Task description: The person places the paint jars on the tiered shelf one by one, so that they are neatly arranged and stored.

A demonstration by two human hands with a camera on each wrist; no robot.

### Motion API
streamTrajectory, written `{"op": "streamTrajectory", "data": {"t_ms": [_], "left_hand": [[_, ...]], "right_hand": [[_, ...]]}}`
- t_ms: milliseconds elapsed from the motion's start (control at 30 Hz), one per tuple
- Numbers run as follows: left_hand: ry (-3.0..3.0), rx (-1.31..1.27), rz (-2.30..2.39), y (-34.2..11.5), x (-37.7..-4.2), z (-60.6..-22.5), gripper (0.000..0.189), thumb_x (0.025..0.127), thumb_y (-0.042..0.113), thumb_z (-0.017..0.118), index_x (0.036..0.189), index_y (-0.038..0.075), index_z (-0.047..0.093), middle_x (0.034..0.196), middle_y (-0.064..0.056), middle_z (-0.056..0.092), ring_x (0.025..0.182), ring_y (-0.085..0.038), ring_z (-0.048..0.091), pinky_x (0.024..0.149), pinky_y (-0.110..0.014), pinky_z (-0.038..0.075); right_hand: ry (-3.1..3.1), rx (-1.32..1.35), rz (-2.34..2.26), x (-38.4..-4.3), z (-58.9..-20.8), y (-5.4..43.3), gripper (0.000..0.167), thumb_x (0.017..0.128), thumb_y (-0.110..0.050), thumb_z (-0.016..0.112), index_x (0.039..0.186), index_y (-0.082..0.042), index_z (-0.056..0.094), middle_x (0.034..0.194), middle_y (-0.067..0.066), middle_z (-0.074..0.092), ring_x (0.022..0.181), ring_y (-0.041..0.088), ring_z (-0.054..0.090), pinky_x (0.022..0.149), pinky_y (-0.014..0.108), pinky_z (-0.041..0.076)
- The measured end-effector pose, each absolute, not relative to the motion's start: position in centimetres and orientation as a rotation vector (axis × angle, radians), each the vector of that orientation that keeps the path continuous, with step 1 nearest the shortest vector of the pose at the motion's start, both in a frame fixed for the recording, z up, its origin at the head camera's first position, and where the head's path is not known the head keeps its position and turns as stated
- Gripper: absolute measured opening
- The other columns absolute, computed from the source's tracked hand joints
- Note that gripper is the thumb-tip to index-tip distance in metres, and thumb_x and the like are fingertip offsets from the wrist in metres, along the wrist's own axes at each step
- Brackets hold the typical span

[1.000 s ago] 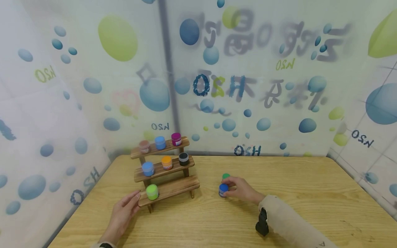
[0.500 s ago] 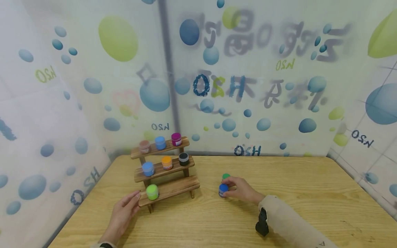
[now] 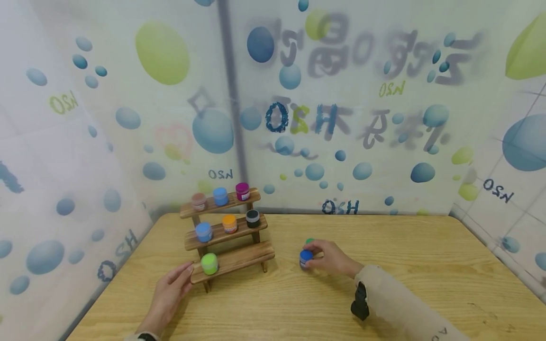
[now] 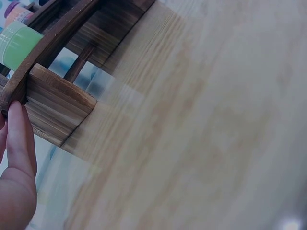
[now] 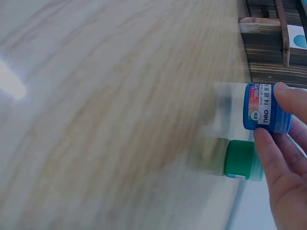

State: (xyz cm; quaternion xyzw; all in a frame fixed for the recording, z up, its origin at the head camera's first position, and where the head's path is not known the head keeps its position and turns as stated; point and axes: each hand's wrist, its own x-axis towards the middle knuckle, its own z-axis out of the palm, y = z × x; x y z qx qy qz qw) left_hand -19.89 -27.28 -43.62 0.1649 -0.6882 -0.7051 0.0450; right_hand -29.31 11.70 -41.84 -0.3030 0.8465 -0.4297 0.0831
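Observation:
In the head view my right hand [image 3: 330, 257] pinches a blue paint jar [image 3: 305, 260] between thumb and fingers. The right wrist view shows this blue jar [image 5: 265, 109] lying label-side toward the camera, seemingly just off the tabletop. Close behind it stands a green paint jar [image 5: 240, 159], largely covered by my hand in the head view. My left hand [image 3: 169, 291] holds the left end of the lowest step of a three-tier wooden display rack [image 3: 243, 257], thumb in front. A light green jar [image 3: 209, 264] sits on that step, near my left fingers.
The middle step carries a light blue jar [image 3: 204, 232], an orange jar [image 3: 229, 224] and a black jar [image 3: 252, 219]. Up top are a brownish jar [image 3: 198, 202], another light blue jar [image 3: 220, 196] and a purple jar [image 3: 242, 192]. A patterned curtain [image 3: 362, 118] hangs behind the wooden table [image 3: 405, 246].
My right hand, with the blue jar in its fingers, has shifted slightly left and away from me. The left hand and the rack have stayed put.

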Motion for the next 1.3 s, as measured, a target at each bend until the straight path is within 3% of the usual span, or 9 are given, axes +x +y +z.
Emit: {"op": "streamTrajectory", "data": {"t_ms": [333, 667, 867, 967, 1100, 1300], "left_hand": [[-2.096, 0.508, -2.152, -27.3, -19.9, -43.7, 0.028, 0.08, 0.037, 0.064, 0.102, 0.023, 0.056, 0.097, 0.011, 0.054, 0.082, -0.004, 0.053, 0.074, -0.017, 0.048], [-2.083, 0.496, -2.143, -27.3, -19.9, -43.7, 0.037, 0.082, 0.034, 0.063, 0.113, 0.015, 0.055, 0.101, 0.008, 0.054, 0.083, -0.003, 0.055, 0.074, -0.017, 0.048], [-2.06, 0.499, -2.16, -27.3, -20.0, -44.0, 0.022, 0.083, 0.029, 0.062, 0.103, 0.021, 0.058, 0.101, 0.007, 0.054, 0.083, -0.004, 0.056, 0.074, -0.018, 0.048], [-2.067, 0.497, -2.15, -27.3, -20.0, -44.0, 0.033, 0.083, 0.03, 0.062, 0.113, 0.017, 0.057, 0.102, 0.007, 0.053, 0.084, -0.003, 0.055, 0.074, -0.017, 0.048], [-2.076, 0.495, -2.141, -27.3, -20.0, -44.0, 0.056, 0.082, 0.033, 0.062, 0.126, 0.002, 0.046, 0.104, 0.007, 0.053, 0.083, -0.002, 0.055, 0.073, -0.017, 0.048], [-2.067, 0.499, -2.146, -27.3, -19.9, -44.0, 0.056, 0.083, 0.031, 0.062, 0.126, 0.0, 0.046, 0.101, 0.007, 0.055, 0.082, -0.003, 0.055, 0.072, -0.017, 0.048]], "right_hand": [[2.476, -0.99, -1.333, -29.6, -40.7, 11.4, 0.042, 0.08, -0.012, 0.066, 0.115, 0.007, 0.052, 0.106, 0.015, 0.056, 0.095, 0.027, 0.055, 0.074, 0.027, 0.051], [2.496, -1.068, -1.305, -29.8, -39.2, 10.5, 0.04, 0.079, -0.014, 0.067, 0.113, 0.003, 0.055, 0.105, 0.013, 0.058, 0.094, 0.024, 0.056, 0.073, 0.023, 0.051], [2.494, -1.125, -1.289, -29.9, -37.6, 9.9, 0.041, 0.081, -0.014, 0.065, 0.116, 0.003, 0.053, 0.106, 0.013, 0.056, 0.096, 0.025, 0.055, 0.074, 0.023, 0.05], [2.494, -1.122, -1.287, -30.0, -36.8, 9.4, 0.041, 0.081, -0.014, 0.065, 0.117, 0.001, 0.052, 0.107, 0.012, 0.056, 0.098, 0.025, 0.054, 0.075, 0.023, 0.05], [2.486, -1.138, -1.296, -30.0, -36.2, 8.6, 0.041, 0.08, -0.013, 0.066, 0.117, 0.001, 0.053, 0.108, 0.012, 0.056, 0.098, 0.024, 0.055, 0.075, 0.023, 0.05], [2.44, -1.195, -1.34, -30.0, -36.0, 7.0, 0.042, 0.081, -0.011, 0.065, 0.118, 0.002, 0.052, 0.108, 0.013, 0.056, 0.097, 0.024, 0.055, 0.075, 0.024, 0.05]]}}
